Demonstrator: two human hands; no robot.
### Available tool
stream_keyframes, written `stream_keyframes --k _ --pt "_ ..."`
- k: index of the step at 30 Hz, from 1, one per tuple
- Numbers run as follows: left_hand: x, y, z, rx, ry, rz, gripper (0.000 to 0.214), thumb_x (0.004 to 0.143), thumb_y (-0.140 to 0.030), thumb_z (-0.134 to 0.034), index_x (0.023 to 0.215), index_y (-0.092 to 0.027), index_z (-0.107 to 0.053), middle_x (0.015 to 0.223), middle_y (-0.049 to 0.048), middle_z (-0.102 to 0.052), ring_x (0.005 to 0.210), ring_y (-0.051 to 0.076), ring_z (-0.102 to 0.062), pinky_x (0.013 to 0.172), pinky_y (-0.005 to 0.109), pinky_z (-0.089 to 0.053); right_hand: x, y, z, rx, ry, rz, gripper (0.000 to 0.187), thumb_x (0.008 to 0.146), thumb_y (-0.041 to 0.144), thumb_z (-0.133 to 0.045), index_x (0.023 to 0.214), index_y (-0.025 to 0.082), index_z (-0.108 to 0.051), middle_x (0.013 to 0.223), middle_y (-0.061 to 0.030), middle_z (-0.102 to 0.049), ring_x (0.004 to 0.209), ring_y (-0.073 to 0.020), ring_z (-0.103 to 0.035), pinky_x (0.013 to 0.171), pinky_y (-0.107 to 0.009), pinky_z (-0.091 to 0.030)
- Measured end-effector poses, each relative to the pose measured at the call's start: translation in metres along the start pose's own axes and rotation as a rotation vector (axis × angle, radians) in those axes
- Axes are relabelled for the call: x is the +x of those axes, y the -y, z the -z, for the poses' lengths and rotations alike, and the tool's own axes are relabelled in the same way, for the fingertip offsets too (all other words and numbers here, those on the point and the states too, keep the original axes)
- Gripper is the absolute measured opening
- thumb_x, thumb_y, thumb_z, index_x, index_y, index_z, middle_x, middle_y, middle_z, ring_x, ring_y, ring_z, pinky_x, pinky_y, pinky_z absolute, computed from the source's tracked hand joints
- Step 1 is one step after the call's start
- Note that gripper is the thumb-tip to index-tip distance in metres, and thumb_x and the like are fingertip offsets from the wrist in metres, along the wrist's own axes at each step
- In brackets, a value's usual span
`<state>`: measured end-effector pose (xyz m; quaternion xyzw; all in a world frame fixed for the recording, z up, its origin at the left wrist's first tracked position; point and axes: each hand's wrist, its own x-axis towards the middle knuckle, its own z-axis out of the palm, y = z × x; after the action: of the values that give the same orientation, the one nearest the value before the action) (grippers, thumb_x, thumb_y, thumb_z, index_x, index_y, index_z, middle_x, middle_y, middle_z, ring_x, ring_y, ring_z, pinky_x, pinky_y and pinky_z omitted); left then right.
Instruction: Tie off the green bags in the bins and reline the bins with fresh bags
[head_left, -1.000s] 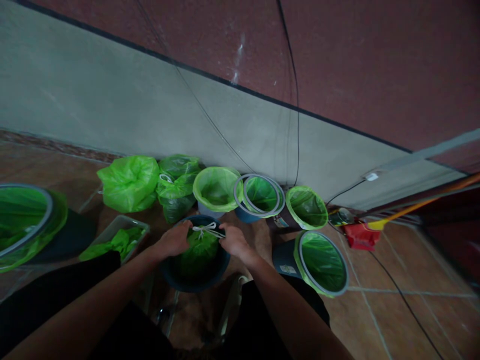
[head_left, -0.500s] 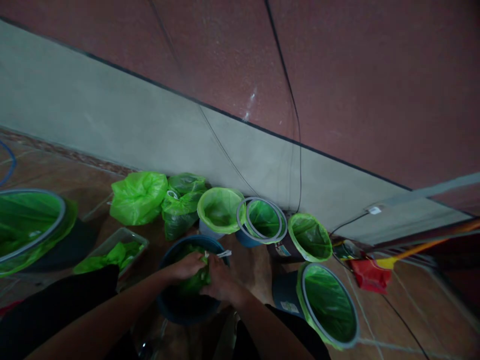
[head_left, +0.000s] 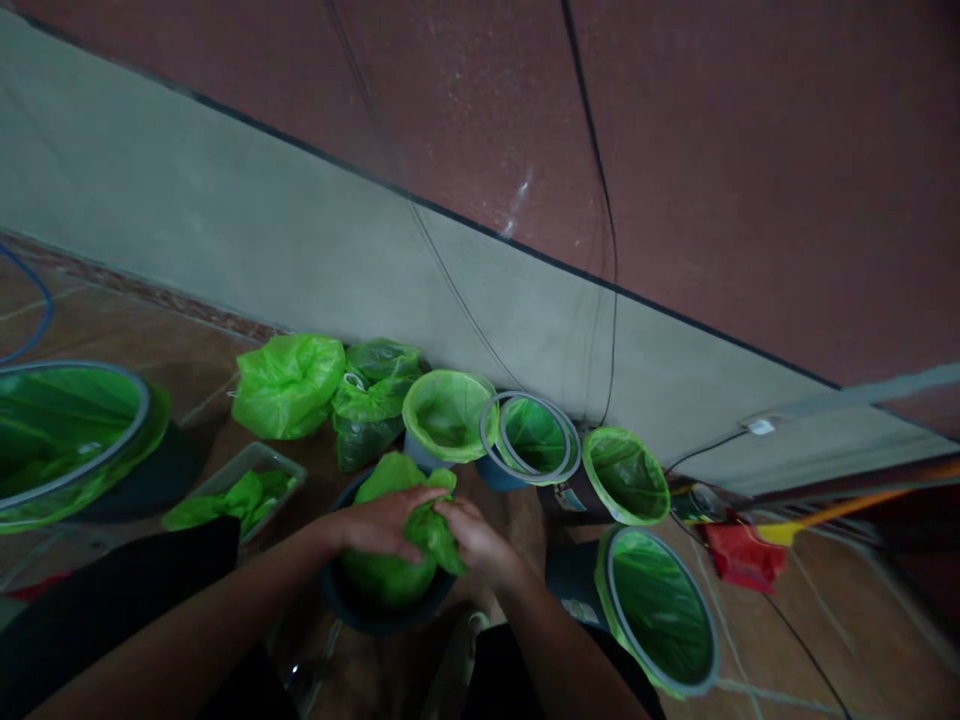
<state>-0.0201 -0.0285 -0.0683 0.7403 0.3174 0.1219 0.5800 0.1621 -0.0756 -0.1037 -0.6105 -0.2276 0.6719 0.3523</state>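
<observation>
So, where I'm at: my left hand (head_left: 382,525) is lying open across a bunched lime-green plastic bag (head_left: 397,570), while my right hand (head_left: 476,540) has its grip curled over a fold of it. That bag sits in a dark round bucket (head_left: 379,620) right under my hands, bulging up over the rim, so this one looks unfinished. Five other bins already have green liners in: a big one far left (head_left: 67,430), three by the wall (head_left: 446,415) (head_left: 529,437) (head_left: 626,475), and one near my right (head_left: 660,610). The middle wall bin has a grey hoop (head_left: 495,435) on it. There are also two stuffed green bags (head_left: 289,385) (head_left: 367,400) against the wall, plus one grey plastic tray (head_left: 259,458) holding loose green plastic (head_left: 232,500).
</observation>
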Motion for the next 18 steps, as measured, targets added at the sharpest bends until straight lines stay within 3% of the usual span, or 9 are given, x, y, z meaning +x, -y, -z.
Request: stream_keyframes --k 2,4,8,11,13,16,18 --pt "0.0 0.002 -0.004 0.061 -0.034 -0.029 0.089 0.062 -0.023 -0.079 0.146 -0.024 -0.052 0.151 0.009 -0.056 0.139 0.033 -0.05 0.119 0.042 -0.036 -0.002 0.009 0.0 0.044 -0.038 -0.054 0.023 0.071 0.034 -0.077 0.086 0.019 -0.067 0.075 -0.001 -0.072 0.068 -0.0191 -0.07 0.067 -0.031 -0.056" --pt "0.003 0.006 -0.008 0.11 -0.075 -0.038 0.074 0.068 -0.018 -0.07 0.14 -0.022 -0.058 0.142 0.0087 -0.064 0.132 0.032 -0.057 0.115 0.043 -0.04 -0.004 0.013 0.001 0.084 0.004 -0.091 0.025 0.069 0.034 -0.078 0.085 0.018 -0.069 0.076 -0.0024 -0.073 0.068 -0.02 -0.07 0.067 -0.032 -0.056" --pt "0.01 0.016 -0.012 0.2 -0.18 0.062 0.026 0.081 -0.018 -0.055 0.097 -0.017 -0.074 0.104 0.0106 -0.077 0.105 0.031 -0.069 0.1 0.04 -0.049 -0.001 0.019 0.006 0.06 0.099 -0.004 0.041 0.069 0.051 -0.078 0.087 0.014 -0.069 0.082 -0.0084 -0.075 0.074 -0.0236 -0.072 0.074 -0.036 -0.058" --pt "0.015 0.022 -0.012 0.174 -0.258 0.147 0.021 0.084 -0.022 -0.051 0.077 -0.017 -0.071 0.083 0.0075 -0.075 0.086 0.025 -0.07 0.086 0.035 -0.051 0.0 0.028 0.012 -0.216 -0.079 0.228 0.056 0.072 0.059 -0.075 0.104 0.013 -0.068 0.103 -0.0146 -0.075 0.096 -0.0292 -0.072 0.088 -0.042 -0.056" --pt "0.017 0.023 -0.01 0.059 -0.289 0.213 0.024 0.085 -0.026 -0.052 0.069 -0.018 -0.067 0.07 0.0043 -0.071 0.072 0.021 -0.066 0.075 0.032 -0.051 -0.004 0.035 0.013 -0.503 -0.183 0.456 0.069 0.073 0.057 -0.074 0.125 0.014 -0.062 0.128 -0.0175 -0.067 0.121 -0.0314 -0.062 0.105 -0.046 -0.048" --pt "0.018 0.018 -0.008 -0.152 -0.329 0.294 0.031 0.087 -0.036 -0.051 0.065 -0.018 -0.065 0.064 0.003 -0.068 0.065 0.02 -0.063 0.065 0.032 -0.05 -0.017 0.037 0.006 -0.844 -0.065 0.692 0.09 0.071 0.05 -0.079 0.148 0.018 -0.045 0.151 -0.015 -0.05 0.142 -0.03 -0.044 0.119 -0.046 -0.034" --pt "0.016 0.013 -0.008 -0.337 -0.325 0.271 0.033 0.087 -0.043 -0.053 0.076 -0.017 -0.07 0.075 0.0048 -0.074 0.071 0.021 -0.067 0.068 0.032 -0.052 -0.024 0.032 -0.002 -0.965 0.024 0.675 0.092 0.069 0.042 -0.082 0.149 0.019 -0.044 0.149 -0.0137 -0.053 0.141 -0.0307 -0.046 0.119 -0.046 -0.034"
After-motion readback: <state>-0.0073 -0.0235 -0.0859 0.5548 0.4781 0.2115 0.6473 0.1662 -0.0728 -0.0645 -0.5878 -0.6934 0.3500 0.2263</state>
